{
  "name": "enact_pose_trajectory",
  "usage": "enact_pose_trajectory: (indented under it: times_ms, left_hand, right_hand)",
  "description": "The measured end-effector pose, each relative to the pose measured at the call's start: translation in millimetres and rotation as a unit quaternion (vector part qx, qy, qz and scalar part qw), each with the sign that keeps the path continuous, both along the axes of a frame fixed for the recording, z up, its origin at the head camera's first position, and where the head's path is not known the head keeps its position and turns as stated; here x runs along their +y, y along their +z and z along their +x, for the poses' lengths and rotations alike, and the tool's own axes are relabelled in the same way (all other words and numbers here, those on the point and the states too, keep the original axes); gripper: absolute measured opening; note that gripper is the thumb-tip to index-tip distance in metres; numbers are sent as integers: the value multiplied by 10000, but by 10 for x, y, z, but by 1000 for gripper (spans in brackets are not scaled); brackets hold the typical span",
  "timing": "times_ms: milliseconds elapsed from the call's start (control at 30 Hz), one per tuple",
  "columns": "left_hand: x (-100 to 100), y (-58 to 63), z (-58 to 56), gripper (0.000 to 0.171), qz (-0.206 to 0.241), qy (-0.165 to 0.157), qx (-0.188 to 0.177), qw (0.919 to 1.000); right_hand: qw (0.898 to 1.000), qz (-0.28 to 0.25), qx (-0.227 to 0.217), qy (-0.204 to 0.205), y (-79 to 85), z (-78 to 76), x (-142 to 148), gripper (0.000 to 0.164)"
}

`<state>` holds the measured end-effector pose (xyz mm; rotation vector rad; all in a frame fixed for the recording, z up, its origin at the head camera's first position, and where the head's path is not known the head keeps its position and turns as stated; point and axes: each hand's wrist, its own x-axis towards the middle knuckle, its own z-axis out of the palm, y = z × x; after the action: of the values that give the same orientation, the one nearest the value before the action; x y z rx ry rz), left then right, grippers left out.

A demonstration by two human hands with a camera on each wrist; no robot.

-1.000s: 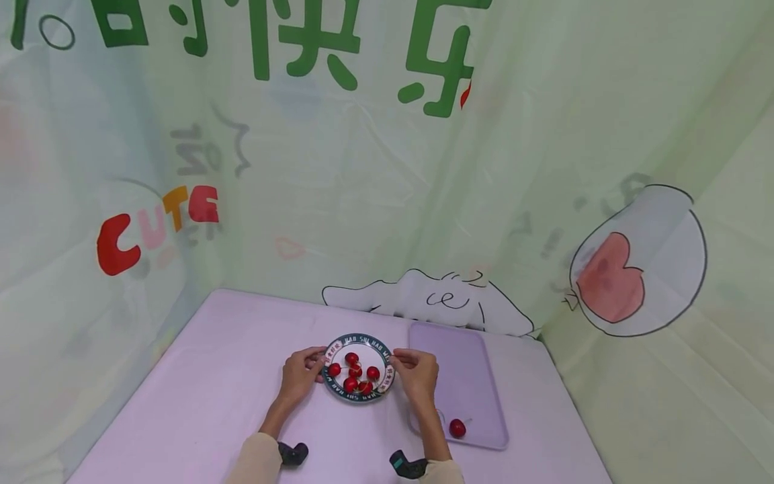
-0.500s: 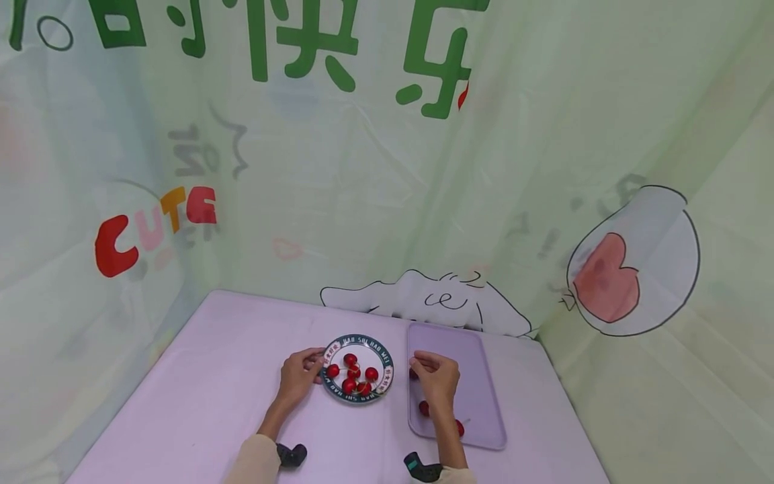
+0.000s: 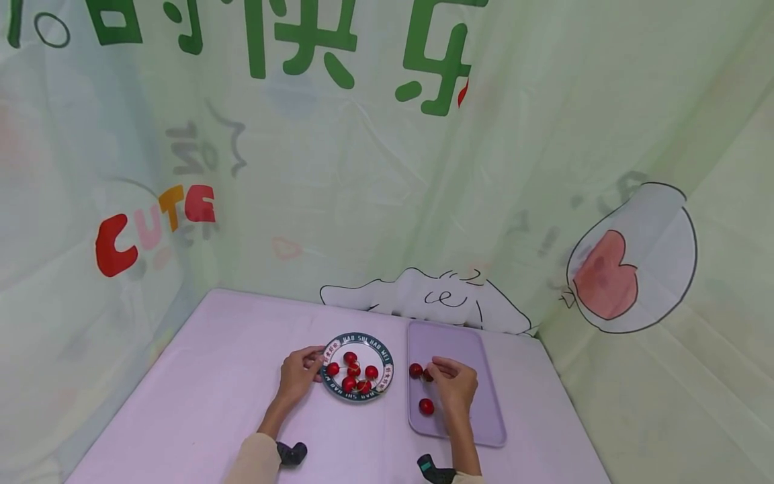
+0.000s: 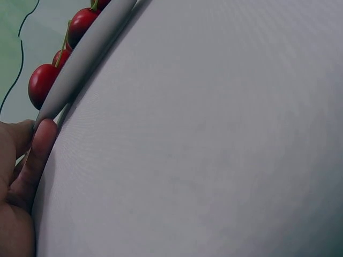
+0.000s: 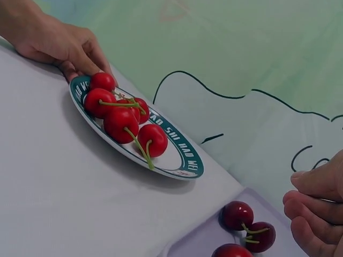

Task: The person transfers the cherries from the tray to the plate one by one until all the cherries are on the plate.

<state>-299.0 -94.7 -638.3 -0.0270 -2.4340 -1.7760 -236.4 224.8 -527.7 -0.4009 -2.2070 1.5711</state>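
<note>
A white plate with a lettered dark green rim (image 3: 358,396) carries several red cherries (image 5: 121,125) with green stems. My left hand (image 3: 297,374) grips the plate's left edge, thumb above and a fingertip (image 4: 45,134) under the rim. My right hand (image 3: 455,384) is over the lilac tray (image 3: 417,336), its fingers loosely bent and nothing seen between them. Just left of its fingertips, two dark red cherries (image 5: 249,225) lie close together in the tray. Another red cherry (image 3: 426,407) lies nearer the tray's front.
The tray stands to the right of the plate on a pale lilac tablecloth (image 3: 242,349). A printed curtain (image 3: 363,202) hangs behind the table and along both sides. Black wrist mounts (image 3: 293,454) sit on both sleeves.
My right hand has left the plate's right rim and moved right over the tray, uncovering cherries there. The forearm now hides the cherry near the tray's front edge. The left hand stays put.
</note>
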Motion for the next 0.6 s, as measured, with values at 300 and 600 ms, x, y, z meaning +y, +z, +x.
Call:
enact_pose_trajectory:
  times_ms: [300,600]
  left_hand:
    - [6,8,-10,34,-88,28,30,10000]
    - [16,13,-8,32,-124,134,8,9998]
  right_hand:
    - [9977,507,-388,-249,-160,-9,101,17]
    - [9983,443,-331,-161,-381,-20,144,14]
